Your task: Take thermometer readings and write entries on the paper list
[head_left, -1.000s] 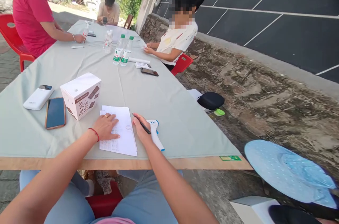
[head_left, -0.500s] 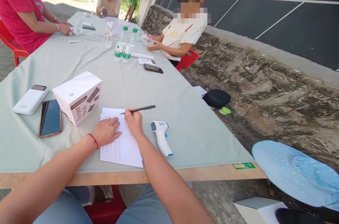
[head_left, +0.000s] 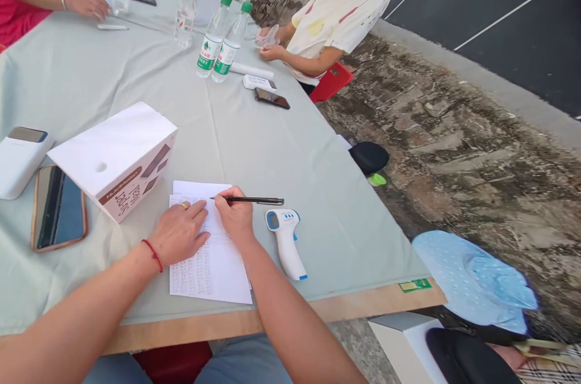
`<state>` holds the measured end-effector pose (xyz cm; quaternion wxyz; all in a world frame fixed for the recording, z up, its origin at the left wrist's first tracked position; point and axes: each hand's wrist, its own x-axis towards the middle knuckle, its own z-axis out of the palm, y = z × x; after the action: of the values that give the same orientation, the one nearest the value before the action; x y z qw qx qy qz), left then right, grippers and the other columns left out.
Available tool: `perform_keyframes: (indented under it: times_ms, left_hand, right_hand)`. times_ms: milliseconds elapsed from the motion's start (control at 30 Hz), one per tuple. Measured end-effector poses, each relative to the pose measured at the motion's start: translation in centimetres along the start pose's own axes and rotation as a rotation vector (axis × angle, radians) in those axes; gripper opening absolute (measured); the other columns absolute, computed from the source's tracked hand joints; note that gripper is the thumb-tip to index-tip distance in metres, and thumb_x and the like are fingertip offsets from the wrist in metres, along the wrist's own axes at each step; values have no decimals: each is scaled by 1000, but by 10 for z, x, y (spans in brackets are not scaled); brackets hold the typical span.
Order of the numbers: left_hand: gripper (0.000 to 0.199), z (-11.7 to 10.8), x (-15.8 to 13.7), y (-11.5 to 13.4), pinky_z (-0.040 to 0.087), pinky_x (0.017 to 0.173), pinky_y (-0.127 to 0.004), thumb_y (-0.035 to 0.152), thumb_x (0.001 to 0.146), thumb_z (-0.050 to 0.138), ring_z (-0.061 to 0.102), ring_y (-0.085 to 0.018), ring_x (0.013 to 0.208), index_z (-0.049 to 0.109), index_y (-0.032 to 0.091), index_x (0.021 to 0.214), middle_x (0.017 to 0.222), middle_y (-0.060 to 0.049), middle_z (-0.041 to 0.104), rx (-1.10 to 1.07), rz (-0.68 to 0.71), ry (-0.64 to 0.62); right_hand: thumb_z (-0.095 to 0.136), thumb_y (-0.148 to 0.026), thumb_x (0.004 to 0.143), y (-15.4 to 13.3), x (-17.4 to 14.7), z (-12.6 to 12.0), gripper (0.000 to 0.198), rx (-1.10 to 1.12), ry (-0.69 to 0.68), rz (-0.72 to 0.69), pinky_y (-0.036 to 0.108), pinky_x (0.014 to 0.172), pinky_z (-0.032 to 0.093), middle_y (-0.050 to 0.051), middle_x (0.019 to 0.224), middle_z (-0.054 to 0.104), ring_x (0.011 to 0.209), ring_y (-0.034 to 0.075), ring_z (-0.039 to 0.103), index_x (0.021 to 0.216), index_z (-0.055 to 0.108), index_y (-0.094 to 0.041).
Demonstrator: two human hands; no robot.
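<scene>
My right hand (head_left: 236, 214) grips a black pen (head_left: 258, 199), its tip at the upper part of a white sheet of paper (head_left: 227, 275). Flat on the left side of the paper lies my left hand (head_left: 181, 230), fingers spread, over a sheet with rows of small writing (head_left: 186, 275). A red string bracelet (head_left: 152, 255) circles the left wrist. Just right of my right hand is a white and blue infrared thermometer (head_left: 287, 244). To the left stands a white box (head_left: 122, 157) with brown print, and beside it a phone (head_left: 59, 208) in a brown case.
A white power bank (head_left: 20, 160) lies at the left edge. Two green-capped water bottles (head_left: 218, 39) stand mid-table, near another phone (head_left: 272, 98). Co-workers sit along both sides and at the far end. A blue hat (head_left: 472, 281) is right of the table corner.
My view has tilted downward and closer to the table. The pen has swung to a flatter angle in my right hand, while my left hand stays on the paper.
</scene>
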<state>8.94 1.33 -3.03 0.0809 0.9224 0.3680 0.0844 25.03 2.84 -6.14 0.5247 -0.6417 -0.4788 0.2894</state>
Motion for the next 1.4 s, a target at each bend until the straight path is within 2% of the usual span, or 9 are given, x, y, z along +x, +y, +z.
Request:
perform_keyframes:
  times_ms: [433, 867, 967, 1100, 1167, 1400]
  left_hand:
    - [28, 0, 3, -2, 48, 80, -43, 32, 89, 54, 59, -28, 98, 60, 16, 112, 134, -11, 56, -49, 0, -5]
    - [25, -2, 4, 0, 48, 78, -43, 33, 88, 54, 60, -28, 94, 59, 16, 107, 121, -12, 60, -84, -10, -21]
    - [18, -1, 4, 0, 49, 75, -39, 24, 90, 47, 61, -24, 89, 58, 17, 102, 119, -10, 61, -150, -49, 56]
    - [25, -1, 4, -5, 46, 63, -30, 8, 88, 33, 58, -15, 74, 52, 20, 99, 106, -5, 62, -355, -217, 294]
    - [26, -1, 5, -7, 45, 63, -29, 6, 86, 33, 56, -15, 73, 51, 21, 96, 98, -4, 61, -404, -233, 364]
    - [18, -2, 8, -6, 45, 70, -31, 9, 85, 40, 55, -15, 78, 51, 20, 95, 93, -3, 60, -426, -219, 423]
  right_hand:
    - [56, -32, 68, -1, 0, -3, 11, -27, -29, -27, 28, 57, 41, -4, 59, 55, 57, 14, 47, 63, 54, -23]
    - [55, -31, 70, -1, -1, -3, 11, -69, -58, -47, 28, 59, 41, -4, 60, 55, 59, 14, 48, 63, 53, -23]
    - [55, -31, 69, -1, -1, -3, 10, -60, -63, -43, 29, 59, 41, -4, 60, 54, 60, 14, 48, 63, 53, -23]
    - [55, -32, 68, -2, -1, -3, 10, -45, -66, -21, 28, 58, 40, -4, 59, 53, 59, 14, 46, 63, 52, -23]
    - [55, -32, 68, -2, -1, -3, 11, -45, -69, -14, 28, 58, 40, -4, 60, 52, 59, 14, 46, 63, 52, -23]
    - [53, -28, 69, -2, 1, -4, 9, -75, -65, -57, 27, 58, 39, -5, 60, 50, 58, 12, 45, 63, 49, -23]
